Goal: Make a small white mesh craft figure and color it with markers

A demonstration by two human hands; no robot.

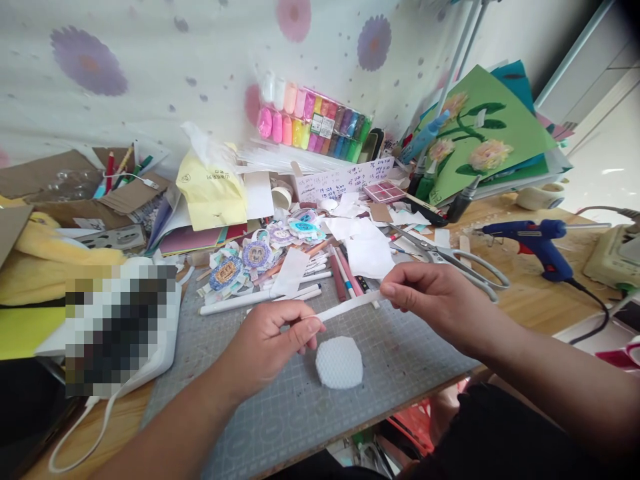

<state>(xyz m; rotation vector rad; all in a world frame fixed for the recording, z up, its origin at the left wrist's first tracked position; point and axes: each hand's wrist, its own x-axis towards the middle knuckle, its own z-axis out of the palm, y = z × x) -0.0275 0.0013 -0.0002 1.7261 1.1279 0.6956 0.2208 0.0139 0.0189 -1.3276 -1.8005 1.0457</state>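
A narrow white strip (pixel 350 305) is stretched between my two hands above the grey cutting mat (pixel 240 420). My left hand (pixel 277 337) pinches one end between thumb and fingers. The other end, higher and to the right, is pinched by my right hand (pixel 425 297). Just below the strip, a white textured pad (pixel 339 362) with rounded corners lies flat on the mat, touched by neither hand. Whether the strip is paper or tape I cannot tell.
Scissors (pixel 440 253), markers (pixel 260 299), paper scraps (pixel 367 250) and decorated cutouts (pixel 257 253) crowd the mat's far side. A blue glue gun (pixel 530 233) lies at right with its cord. At left stands a white device (pixel 165 320), partly blurred out, with a cable.
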